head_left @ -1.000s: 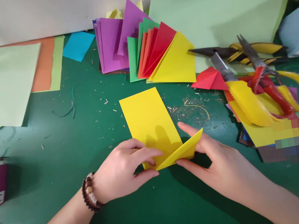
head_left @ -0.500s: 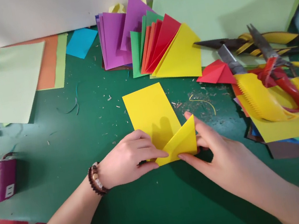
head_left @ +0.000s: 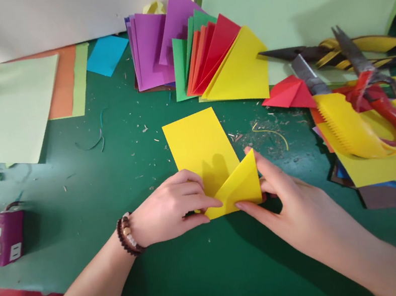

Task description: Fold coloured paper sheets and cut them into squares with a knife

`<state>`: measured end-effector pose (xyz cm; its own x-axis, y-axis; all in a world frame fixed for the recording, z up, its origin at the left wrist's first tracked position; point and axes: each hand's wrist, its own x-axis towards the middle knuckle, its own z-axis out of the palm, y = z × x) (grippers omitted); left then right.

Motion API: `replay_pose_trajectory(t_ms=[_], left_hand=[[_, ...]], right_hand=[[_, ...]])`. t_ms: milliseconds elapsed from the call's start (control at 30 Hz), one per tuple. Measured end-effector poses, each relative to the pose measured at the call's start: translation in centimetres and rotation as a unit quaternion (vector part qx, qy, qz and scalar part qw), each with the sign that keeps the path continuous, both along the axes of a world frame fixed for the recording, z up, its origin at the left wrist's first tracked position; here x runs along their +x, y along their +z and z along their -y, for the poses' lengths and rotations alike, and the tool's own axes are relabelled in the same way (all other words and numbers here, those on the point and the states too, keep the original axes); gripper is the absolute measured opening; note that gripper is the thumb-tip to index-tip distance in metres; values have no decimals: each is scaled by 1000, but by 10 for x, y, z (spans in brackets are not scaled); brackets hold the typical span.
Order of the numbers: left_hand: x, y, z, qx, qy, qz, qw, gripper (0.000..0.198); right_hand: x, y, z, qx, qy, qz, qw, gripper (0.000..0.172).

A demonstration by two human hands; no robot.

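Note:
A sheet of yellow paper (head_left: 198, 137) lies on the green table between my hands. In front of its lower part stands a folded triangular yellow piece (head_left: 240, 184); whether it belongs to the same sheet I cannot tell. My left hand (head_left: 175, 203), with a beaded bracelet at the wrist, presses the paper's lower left, its index finger and thumb at the fold. At the right end, my right hand (head_left: 282, 192) grips the folded yellow paper, thumb at the bottom edge and fingers behind. Some right fingertips are hidden by the paper.
Folded coloured papers (head_left: 152, 49) stand fanned at the back. Scissors (head_left: 375, 91), a yellow-handled cutter (head_left: 347, 126) and pliers (head_left: 319, 51) lie on papers at right. At left are pale green paper (head_left: 20, 108) and a purple box (head_left: 1, 238).
The view has shifted slightly, so things at the right sit a little farther right. My hands keep the same hold on the yellow paper, with its raised tip almost unmoved.

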<state>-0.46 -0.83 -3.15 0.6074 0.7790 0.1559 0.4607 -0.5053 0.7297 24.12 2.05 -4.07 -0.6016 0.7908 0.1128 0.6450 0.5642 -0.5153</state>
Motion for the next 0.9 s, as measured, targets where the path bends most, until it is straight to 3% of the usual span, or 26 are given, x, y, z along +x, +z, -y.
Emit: replay_pose_trajectory(t_ms=[333,467,900], left_hand=[[-3,1,-1,3,-1,-42,999,20],[-4,0,-1,19,-4,-43,999,30],[-5,4,-1,28,-23,-105,994,34]], right_hand=[[-3,1,-1,28,13,14,999,66],[-2,0,-1,41,18,25,999,66],[-1,3,-1,37,-7,24,999,66]])
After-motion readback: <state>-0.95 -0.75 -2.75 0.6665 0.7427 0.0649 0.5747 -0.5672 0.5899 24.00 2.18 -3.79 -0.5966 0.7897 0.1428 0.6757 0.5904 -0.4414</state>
